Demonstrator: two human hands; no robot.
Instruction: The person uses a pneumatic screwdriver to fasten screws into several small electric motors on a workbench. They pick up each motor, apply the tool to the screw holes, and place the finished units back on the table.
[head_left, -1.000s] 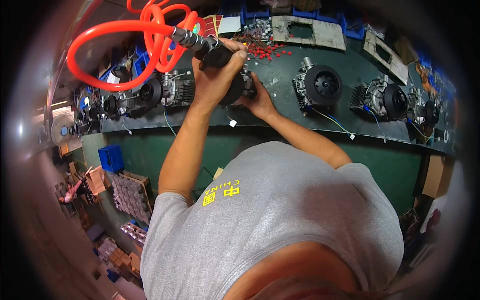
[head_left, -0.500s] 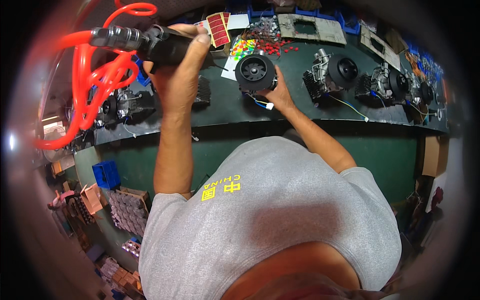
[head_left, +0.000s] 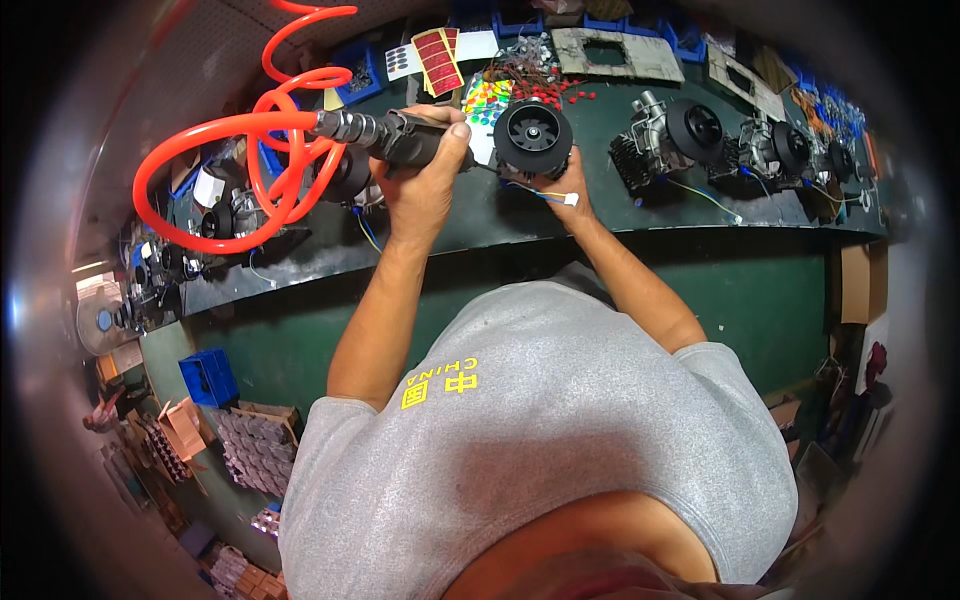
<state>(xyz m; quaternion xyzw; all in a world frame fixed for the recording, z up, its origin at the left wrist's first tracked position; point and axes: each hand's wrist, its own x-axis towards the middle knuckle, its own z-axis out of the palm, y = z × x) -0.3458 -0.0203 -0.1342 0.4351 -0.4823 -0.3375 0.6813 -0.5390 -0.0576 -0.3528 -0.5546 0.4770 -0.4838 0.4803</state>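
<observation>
My left hand point(head_left: 425, 200) is wrapped around a black air screwdriver point(head_left: 408, 142), its thumb along the body. An orange coiled air hose point(head_left: 215, 126) runs from the tool's rear end. The thin bit points right, at the lower left side of a motor unit with a round black fan wheel point(head_left: 533, 138); whether it touches cannot be made out. My right hand point(head_left: 570, 195) grips that unit from its lower right, fingers partly hidden behind it. Short wires with a white connector point(head_left: 570, 199) hang from the unit in front of my right hand.
Similar finned units point(head_left: 665, 135) stand to the right on the dark bench point(head_left: 460, 220), others to the left behind the hose. Behind lie red label sheets point(head_left: 438, 62), a sheet of coloured dots point(head_left: 488, 98), red-capped small parts point(head_left: 545, 85) and a worn plate point(head_left: 620, 55).
My left hand has moved right and nearer with the screwdriver, bringing its bit close to the unit. The hose has swung into a wide loop. The unit sits slightly farther right in view.
</observation>
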